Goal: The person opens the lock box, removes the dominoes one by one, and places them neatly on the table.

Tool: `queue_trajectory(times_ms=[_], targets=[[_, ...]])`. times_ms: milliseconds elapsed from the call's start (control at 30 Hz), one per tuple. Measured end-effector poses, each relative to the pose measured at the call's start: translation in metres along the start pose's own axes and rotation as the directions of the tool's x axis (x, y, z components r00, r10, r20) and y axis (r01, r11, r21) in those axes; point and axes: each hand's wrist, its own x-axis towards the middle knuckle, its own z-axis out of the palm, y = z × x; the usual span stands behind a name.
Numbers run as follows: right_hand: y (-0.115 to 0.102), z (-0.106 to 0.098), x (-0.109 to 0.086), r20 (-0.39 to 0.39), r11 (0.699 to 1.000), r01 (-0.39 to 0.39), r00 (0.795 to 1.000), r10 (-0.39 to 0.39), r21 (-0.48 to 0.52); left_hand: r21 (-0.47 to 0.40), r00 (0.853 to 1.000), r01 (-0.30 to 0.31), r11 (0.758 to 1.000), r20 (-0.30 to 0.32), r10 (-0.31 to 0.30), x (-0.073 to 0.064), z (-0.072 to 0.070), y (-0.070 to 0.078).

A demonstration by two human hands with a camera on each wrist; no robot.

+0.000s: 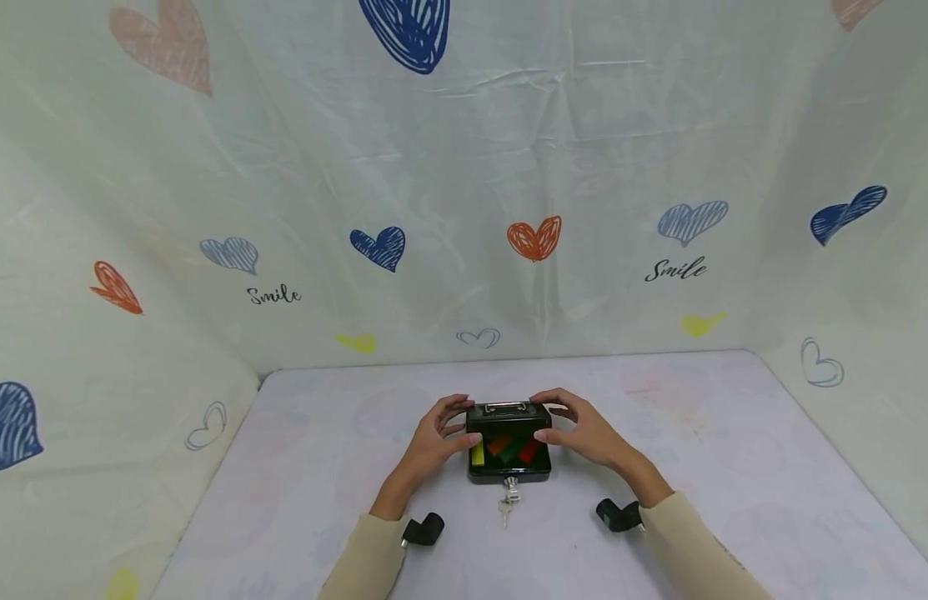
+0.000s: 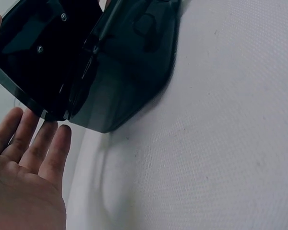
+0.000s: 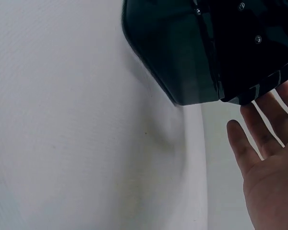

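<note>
A small black cash box (image 1: 509,477) stands on the table with its hinged lid (image 1: 507,421) partly raised and a silver handle (image 1: 506,407) on top. Inside lie yellow (image 1: 477,454), orange (image 1: 498,445), green (image 1: 512,451) and red (image 1: 529,451) pieces. My left hand (image 1: 435,437) holds the lid's left end, thumb near its front edge and fingers toward the back. At the right end my right hand (image 1: 584,429) holds it the same way. Both wrist views show the lid's dark underside (image 2: 43,57) and fingertips at its edge (image 3: 264,86).
A small key (image 1: 504,510) hangs from the lock (image 1: 512,486) at the box's front and lies over the white table (image 1: 321,467). Behind the table hangs a pale curtain (image 1: 448,292) printed with hearts. A black wrist camera (image 1: 424,530) sits by each sleeve.
</note>
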Motion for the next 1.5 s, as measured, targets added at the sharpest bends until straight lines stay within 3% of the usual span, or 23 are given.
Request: queue_trajectory(times_ms=[600, 833, 933, 1300, 1500], targets=[[0.004, -0.001, 0.003, 0.018, 1.000, -0.017, 1.000, 0.017, 0.021, -0.009, 1.000, -0.020, 1.000, -0.008, 0.020, 0.001, 0.002, -0.002], [0.004, -0.002, 0.005, 0.018, 0.999, -0.022, 1.000, 0.021, 0.026, -0.005, 0.998, 0.034, 0.999, -0.059, -0.034, 0.011, 0.003, -0.026], [0.004, -0.002, 0.006, 0.017, 0.999, -0.024, 1.000, 0.024, 0.028, 0.002, 0.996, 0.041, 0.999, -0.078, -0.040, 0.012, 0.004, -0.028], [0.001, -0.005, 0.010, 0.011, 0.999, -0.039, 0.999, 0.038, 0.038, -0.010, 0.996, 0.039, 0.999, -0.083, -0.039, 0.014, 0.003, -0.023], [0.000, -0.005, 0.010, 0.011, 0.997, -0.063, 0.998, 0.063, 0.039, -0.050, 0.998, 0.046, 0.998, -0.045, -0.049, 0.010, 0.002, -0.004]])
